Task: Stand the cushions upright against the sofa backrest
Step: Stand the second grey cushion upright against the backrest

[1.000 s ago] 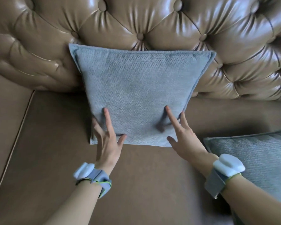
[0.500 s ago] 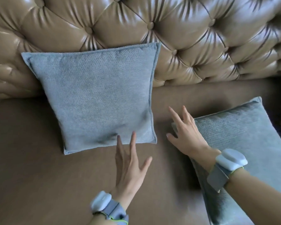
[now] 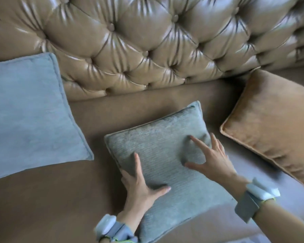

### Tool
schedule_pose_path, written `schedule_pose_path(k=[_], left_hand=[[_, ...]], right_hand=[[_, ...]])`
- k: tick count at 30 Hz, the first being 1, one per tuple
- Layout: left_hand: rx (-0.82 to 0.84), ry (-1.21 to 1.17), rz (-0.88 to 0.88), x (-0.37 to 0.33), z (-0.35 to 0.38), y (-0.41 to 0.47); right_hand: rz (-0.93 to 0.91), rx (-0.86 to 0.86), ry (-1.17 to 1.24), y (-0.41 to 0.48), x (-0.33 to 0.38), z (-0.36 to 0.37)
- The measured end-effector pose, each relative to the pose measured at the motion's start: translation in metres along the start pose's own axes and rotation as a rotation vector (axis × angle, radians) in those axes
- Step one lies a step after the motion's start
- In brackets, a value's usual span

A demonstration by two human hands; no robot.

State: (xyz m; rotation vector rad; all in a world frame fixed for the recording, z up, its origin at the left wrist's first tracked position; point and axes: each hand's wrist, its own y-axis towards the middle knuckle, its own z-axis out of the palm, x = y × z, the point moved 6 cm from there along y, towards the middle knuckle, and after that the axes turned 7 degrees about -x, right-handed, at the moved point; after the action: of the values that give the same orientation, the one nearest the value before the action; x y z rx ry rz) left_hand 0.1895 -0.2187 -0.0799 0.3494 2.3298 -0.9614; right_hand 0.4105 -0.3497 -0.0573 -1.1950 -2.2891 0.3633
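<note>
Cushions are sitting at three stages along the sofa, seen from above your hands. At far left, a blue cushion (image 3: 28, 113) is leaning upright against the tufted leather backrest (image 3: 147, 41), so that one looks done. In the middle, a grey-green cushion (image 3: 165, 165) is lying flat on the seat (image 3: 42, 199), well short of the backrest. Your left hand (image 3: 140, 188) is gripping its left edge, thumb on top and fingers curling around the side. Your right hand (image 3: 211, 158) is pressing on its top face with fingers spread, grasping nothing. At right, a tan cushion (image 3: 274, 127) is lying tilted, one corner near the backrest, not yet standing. Judging from this, one cushion is finished and two are waiting.
</note>
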Motion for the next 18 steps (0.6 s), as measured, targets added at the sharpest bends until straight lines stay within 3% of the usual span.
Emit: schedule_pose_path(k=[4,7,8,18], left_hand=[[-0.031,0.044,-0.051,0.019,-0.011,0.007],[0.036,0.054,-0.081,0.028,-0.013,0.006],[-0.033,0.076,-0.140,0.023,-0.015,0.005],[-0.047,-0.027,-0.116,0.014,0.013,0.007]], right_hand=[[-0.011,0.231,0.144,-0.014,-0.024,0.017],[-0.048,0.239,0.150,-0.013,-0.023,0.031],[-0.112,0.287,0.190,0.001,-0.020,0.029],[-0.083,0.088,0.134,-0.005,-0.040,0.023]])
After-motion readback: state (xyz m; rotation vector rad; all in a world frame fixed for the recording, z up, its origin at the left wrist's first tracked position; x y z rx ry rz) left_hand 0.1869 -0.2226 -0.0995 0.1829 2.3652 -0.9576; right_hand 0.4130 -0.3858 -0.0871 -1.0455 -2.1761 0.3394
